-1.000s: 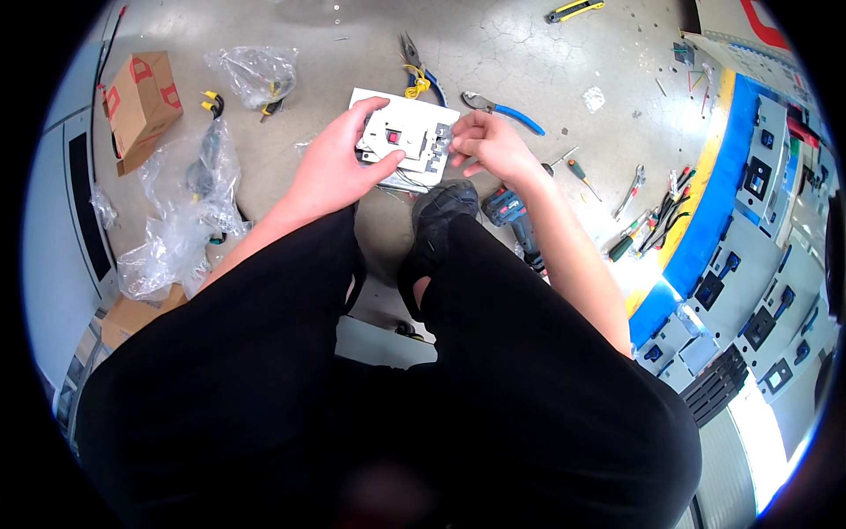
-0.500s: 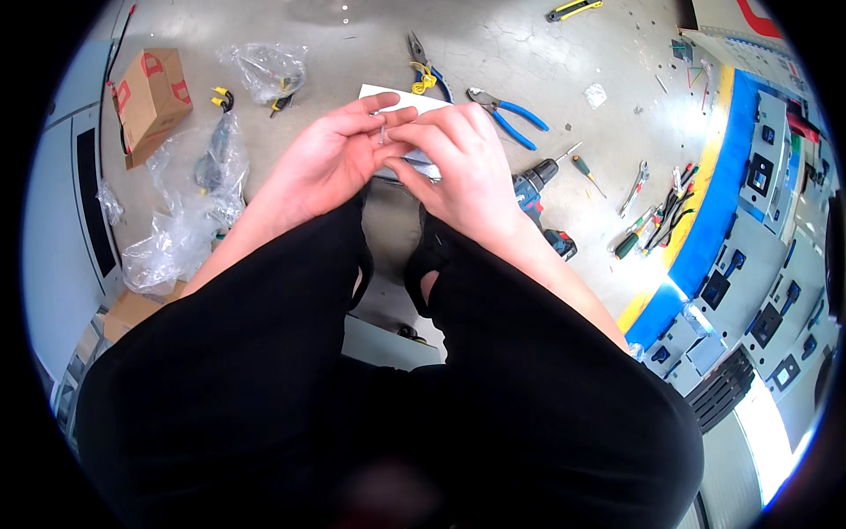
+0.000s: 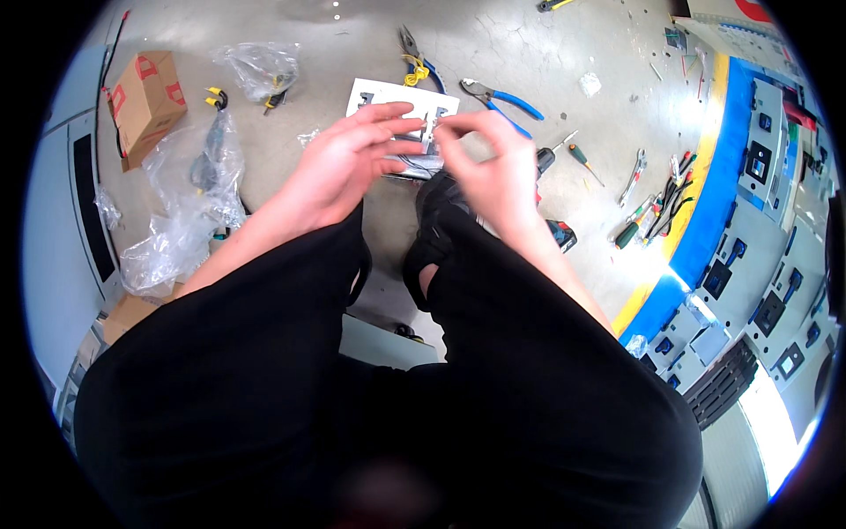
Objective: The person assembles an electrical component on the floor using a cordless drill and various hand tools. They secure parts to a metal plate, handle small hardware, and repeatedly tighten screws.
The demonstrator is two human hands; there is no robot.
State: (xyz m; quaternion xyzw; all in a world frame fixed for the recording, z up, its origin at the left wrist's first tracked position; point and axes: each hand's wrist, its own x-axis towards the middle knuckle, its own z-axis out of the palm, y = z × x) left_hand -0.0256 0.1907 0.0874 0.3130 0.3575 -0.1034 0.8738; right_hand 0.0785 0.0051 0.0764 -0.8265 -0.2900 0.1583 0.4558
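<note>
My left hand [image 3: 348, 163] is held with its fingers apart over the near left part of a white panel [image 3: 401, 92] on the floor. Several small dark fittings sit on this panel, partly hidden by my fingers. My right hand [image 3: 493, 172] is at the panel's right side, thumb and forefinger drawn together near a dark fitting. Motion smears that hand, and whatever its fingertips pinch is too small to make out. Just beyond the panel lie long-nose pliers [image 3: 408, 44] with yellow wire around them. Blue-handled cutters [image 3: 502, 97] rest to their right.
Clear plastic bags [image 3: 176, 238] and a cardboard box [image 3: 148, 106] lie at the left. Toward the right are a cordless drill [image 3: 560, 234], a green-handled screwdriver [image 3: 586, 163], a wrench [image 3: 633, 176] and a pile of hand tools [image 3: 670, 207]. Grey cabinets stand along a blue and yellow strip.
My hands, which were together around a small pale piece, have moved apart. The right hand has shifted right, uncovering more of the panel and its fittings. The view has shifted slightly.
</note>
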